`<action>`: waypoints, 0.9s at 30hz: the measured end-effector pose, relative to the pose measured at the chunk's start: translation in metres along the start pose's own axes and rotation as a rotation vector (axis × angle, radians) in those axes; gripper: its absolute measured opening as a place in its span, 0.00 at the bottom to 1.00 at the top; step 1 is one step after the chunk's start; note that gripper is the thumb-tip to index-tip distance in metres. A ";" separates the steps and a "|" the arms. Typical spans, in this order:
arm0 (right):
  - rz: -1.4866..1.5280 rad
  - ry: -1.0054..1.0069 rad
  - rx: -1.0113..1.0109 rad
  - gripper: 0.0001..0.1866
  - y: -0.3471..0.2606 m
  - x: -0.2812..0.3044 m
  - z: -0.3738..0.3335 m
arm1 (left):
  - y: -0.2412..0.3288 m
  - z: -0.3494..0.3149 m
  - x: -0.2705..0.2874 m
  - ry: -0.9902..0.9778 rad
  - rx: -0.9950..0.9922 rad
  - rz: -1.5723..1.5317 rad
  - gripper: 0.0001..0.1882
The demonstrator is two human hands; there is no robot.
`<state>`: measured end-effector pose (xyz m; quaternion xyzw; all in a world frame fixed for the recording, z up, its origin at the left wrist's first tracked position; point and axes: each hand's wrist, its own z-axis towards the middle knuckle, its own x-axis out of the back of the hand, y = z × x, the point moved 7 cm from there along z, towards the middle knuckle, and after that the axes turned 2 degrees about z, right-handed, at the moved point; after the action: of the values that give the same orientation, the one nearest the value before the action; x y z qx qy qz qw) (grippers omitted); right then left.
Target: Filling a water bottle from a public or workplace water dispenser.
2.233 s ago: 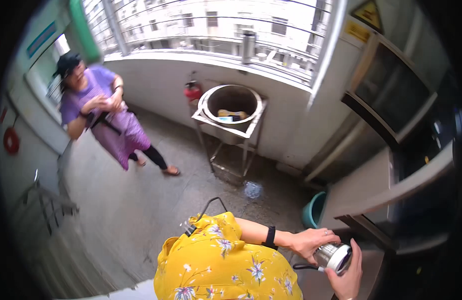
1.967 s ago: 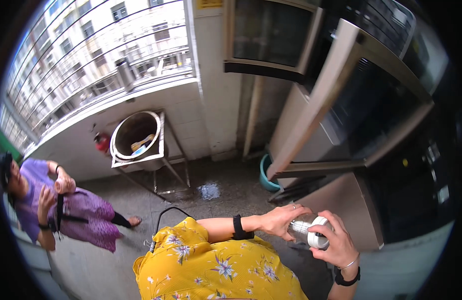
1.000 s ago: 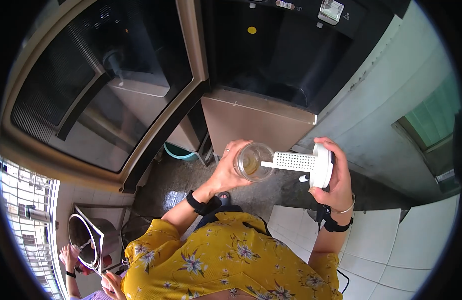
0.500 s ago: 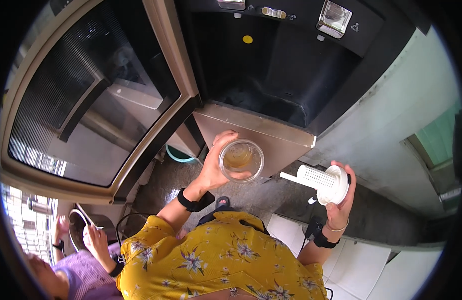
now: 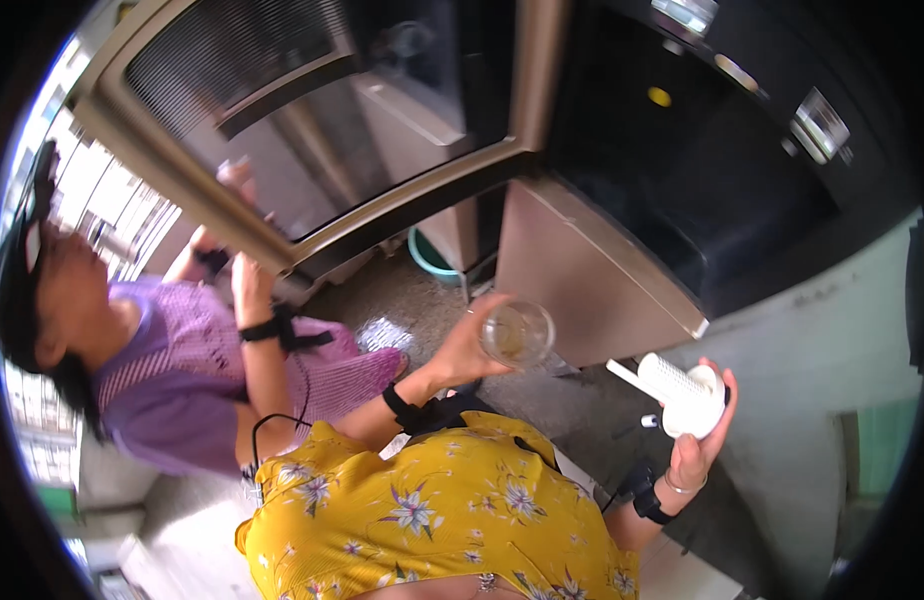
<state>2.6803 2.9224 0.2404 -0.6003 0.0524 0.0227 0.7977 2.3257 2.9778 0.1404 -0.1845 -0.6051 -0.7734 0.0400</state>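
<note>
My left hand [image 5: 466, 347] is wrapped round a clear round cup [image 5: 520, 334], seen from above through its open mouth. A little yellowish-brown stuff shows inside; motion blur hides whether it is liquid. Held apart from the cup, on the right, my right hand [image 5: 704, 445] grips a white lid with a strainer [image 5: 690, 400]. Its perforated cylinder and a thin white rod point left toward the cup. The fingers curl behind the lid's disc, with the thumb at its lower edge.
Ahead stands a black dispenser machine [image 5: 682, 160] with a beige lower front [image 5: 572, 275]. Its glass-panelled door [image 5: 527, 90] swings open at left. A teal tub [image 5: 434, 262] sits on the floor. A person in purple [image 5: 172, 400] stands close on my left; a pale wall [image 5: 782, 370] borders the right.
My view has turned left, so the machine and door appear further right and the person in purple shows more fully. Both hands keep their holds on the cup and the lid.
</note>
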 end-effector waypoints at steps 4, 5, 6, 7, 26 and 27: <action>-0.139 -0.200 0.073 0.57 0.003 -0.018 0.000 | 0.007 -0.039 0.002 -0.005 0.086 0.049 0.55; -0.144 -0.264 0.028 0.57 -0.002 -0.030 0.001 | 0.008 -0.051 0.005 0.012 0.087 0.050 0.53; -0.151 -0.318 0.007 0.58 0.001 -0.034 0.001 | 0.009 -0.064 0.010 0.073 0.105 0.065 0.53; -0.158 -0.352 0.000 0.58 0.004 -0.036 -0.001 | 0.012 -0.078 0.010 0.064 0.114 0.010 0.52; -0.031 -0.741 -0.194 0.59 0.074 -0.165 -0.033 | -0.042 -0.478 0.170 0.907 0.750 -0.442 0.52; -0.019 -0.735 -0.228 0.59 0.073 -0.175 -0.037 | -0.045 -0.491 0.197 0.947 0.768 -0.425 0.51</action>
<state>2.4977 2.9117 0.1803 -0.6375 -0.2454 0.2346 0.6916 2.0131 2.5548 0.0664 0.3283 -0.7790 -0.4904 0.2119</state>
